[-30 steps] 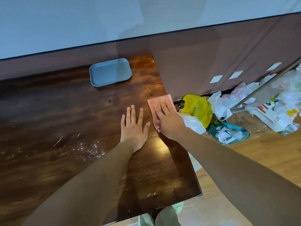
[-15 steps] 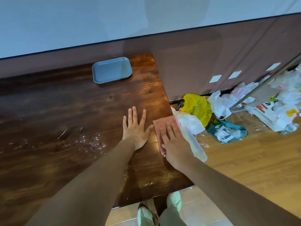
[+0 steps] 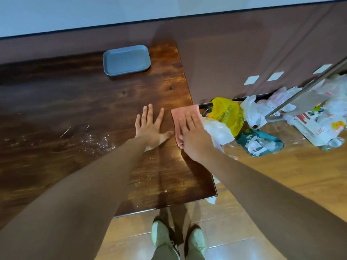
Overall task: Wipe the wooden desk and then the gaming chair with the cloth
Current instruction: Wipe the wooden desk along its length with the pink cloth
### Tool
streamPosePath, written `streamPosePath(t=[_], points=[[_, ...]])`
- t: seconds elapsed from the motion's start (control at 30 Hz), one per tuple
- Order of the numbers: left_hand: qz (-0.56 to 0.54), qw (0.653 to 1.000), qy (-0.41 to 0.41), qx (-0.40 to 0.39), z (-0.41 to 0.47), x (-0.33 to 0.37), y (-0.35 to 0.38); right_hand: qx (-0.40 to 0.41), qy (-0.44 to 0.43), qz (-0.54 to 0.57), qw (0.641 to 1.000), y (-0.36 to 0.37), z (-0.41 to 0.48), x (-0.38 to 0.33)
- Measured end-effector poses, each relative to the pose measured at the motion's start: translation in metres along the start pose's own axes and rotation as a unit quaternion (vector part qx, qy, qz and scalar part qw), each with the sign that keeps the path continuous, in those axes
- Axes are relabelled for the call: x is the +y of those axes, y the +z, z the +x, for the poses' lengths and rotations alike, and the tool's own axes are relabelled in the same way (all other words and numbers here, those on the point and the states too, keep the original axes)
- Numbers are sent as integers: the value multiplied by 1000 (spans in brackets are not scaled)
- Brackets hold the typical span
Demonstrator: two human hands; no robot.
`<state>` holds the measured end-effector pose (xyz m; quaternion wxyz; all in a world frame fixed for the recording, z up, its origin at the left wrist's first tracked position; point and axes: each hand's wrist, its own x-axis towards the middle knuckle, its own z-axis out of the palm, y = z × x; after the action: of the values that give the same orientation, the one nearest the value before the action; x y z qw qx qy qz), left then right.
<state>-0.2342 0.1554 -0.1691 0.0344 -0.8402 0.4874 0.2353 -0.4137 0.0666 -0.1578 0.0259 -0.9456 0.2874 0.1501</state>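
Two hands flat on one dark brown wooden desk (image 3: pixel 75 102), one cloth in play.

Right hand (image 3: pixel 193 139): fingers straight, pressing one pink folded cloth (image 3: pixel 183 113) at the desk's right edge, not clenched round it. Left hand (image 3: pixel 150 128): spread, palm down on bare wood just beside the cloth, holding nothing. One blue-grey rectangular tray (image 3: pixel 126 60) near the far edge. Pale crumbs left of the hands. Floor: one yellow plastic bag (image 3: pixel 227 113), one teal bag (image 3: pixel 261 141), several white bags. Two pale shoes (image 3: pixel 161 233) below.

Pink cloth (image 3: pixel 185 112), dark brown desk (image 3: pixel 75 102), blue tray (image 3: pixel 126 60)
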Motion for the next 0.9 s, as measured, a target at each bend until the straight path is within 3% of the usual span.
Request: streamPosePath(t=[0.2, 0.33, 0.43, 0.53, 0.67, 0.8, 0.9], points=[[-25, 999, -23, 25, -28, 22, -6, -30, 7, 39, 999, 28, -91, -20], [-15, 995, -42, 86, -38, 32, 9, -29, -33, -2, 999, 11, -57, -8], [-18, 996, -36, 83, -36, 27, 8, -31, -62, -48, 996, -3, -14, 2], [-3, 996, -37, 81, -39, 29, 8, 1, -25, -8, 1000, 3, -9, 3], [49, 992, -8, 117, -48, 43, 0, 47, -7, 102, 994, 31, -69, -11], [25, 998, 15, 50, -70, 44, 1, 29, -30, 76, 996, 54, -130, -20], [66, 997, 18, 46, -80, 38, 8, 12, -39, 83, 996, 46, -120, -12]])
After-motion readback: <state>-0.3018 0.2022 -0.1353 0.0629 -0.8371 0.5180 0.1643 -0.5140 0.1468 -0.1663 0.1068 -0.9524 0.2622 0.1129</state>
